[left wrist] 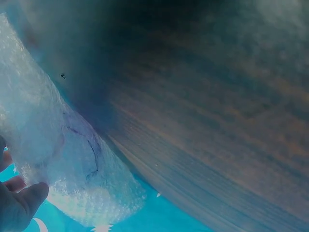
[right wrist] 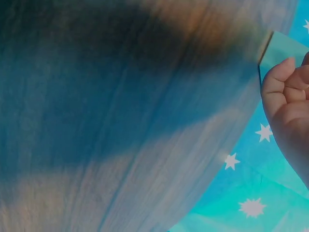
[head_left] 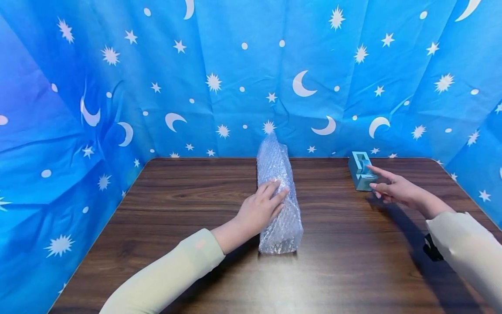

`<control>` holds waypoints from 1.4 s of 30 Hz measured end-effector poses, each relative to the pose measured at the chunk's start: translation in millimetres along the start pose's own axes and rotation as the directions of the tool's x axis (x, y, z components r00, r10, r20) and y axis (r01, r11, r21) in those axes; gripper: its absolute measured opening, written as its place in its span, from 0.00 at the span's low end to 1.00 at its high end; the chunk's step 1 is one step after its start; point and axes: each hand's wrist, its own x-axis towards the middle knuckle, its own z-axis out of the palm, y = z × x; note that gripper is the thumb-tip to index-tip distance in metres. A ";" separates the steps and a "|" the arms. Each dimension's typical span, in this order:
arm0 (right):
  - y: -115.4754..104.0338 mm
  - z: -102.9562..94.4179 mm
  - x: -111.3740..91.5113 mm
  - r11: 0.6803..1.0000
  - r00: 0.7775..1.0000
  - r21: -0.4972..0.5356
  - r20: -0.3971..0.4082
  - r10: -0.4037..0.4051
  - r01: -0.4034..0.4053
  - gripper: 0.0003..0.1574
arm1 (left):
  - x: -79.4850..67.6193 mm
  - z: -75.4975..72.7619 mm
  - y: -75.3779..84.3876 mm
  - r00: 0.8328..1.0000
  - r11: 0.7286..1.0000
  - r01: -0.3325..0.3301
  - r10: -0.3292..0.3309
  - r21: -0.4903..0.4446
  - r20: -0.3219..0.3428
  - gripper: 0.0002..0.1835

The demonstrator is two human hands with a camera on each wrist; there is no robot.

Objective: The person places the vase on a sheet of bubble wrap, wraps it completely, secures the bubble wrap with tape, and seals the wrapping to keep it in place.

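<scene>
A long bundle in bubble wrap (head_left: 280,226) lies lengthwise on the table in the head view. My left hand (head_left: 256,208) rests on top of it, palm down, with the fingers spread across the wrap. In the left wrist view the bubble wrap (left wrist: 72,145) fills the left side, with fingertips (left wrist: 35,194) against its lower edge. At the back right stands a light-blue tape dispenser (head_left: 357,176) with a blue roll. My right hand (head_left: 401,192) reaches to it, the index finger straight at the roll and other fingers bent at its front end.
The dark wood-grain table (head_left: 188,196) runs back to a blue cloth (head_left: 251,65) with white moons and stars, which also hangs along both sides. A black object (head_left: 432,248) shows below the right sleeve.
</scene>
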 end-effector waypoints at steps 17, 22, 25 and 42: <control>-52.1 13.2 -4.2 0.981 0.981 -0.018 0.011 -0.193 0.193 0.51 | 1.3 0.2 1.3 1.000 0.999 -0.027 0.028 0.043 -0.014 0.21; -69.4 25.1 -2.0 0.975 0.980 -0.098 0.048 -0.194 0.198 0.39 | 1.0 0.7 1.4 1.000 0.999 -0.023 0.024 0.045 -0.012 0.21; -75.6 30.9 0.4 0.977 0.979 -0.089 0.084 -0.185 0.192 0.32 | 0.8 1.2 1.5 1.000 0.999 -0.023 0.023 0.048 -0.012 0.21; -99.9 72.5 13.9 0.947 0.956 -0.134 0.038 -0.290 0.293 0.28 | 1.7 1.6 5.6 1.000 0.996 -0.028 0.028 0.086 -0.008 0.21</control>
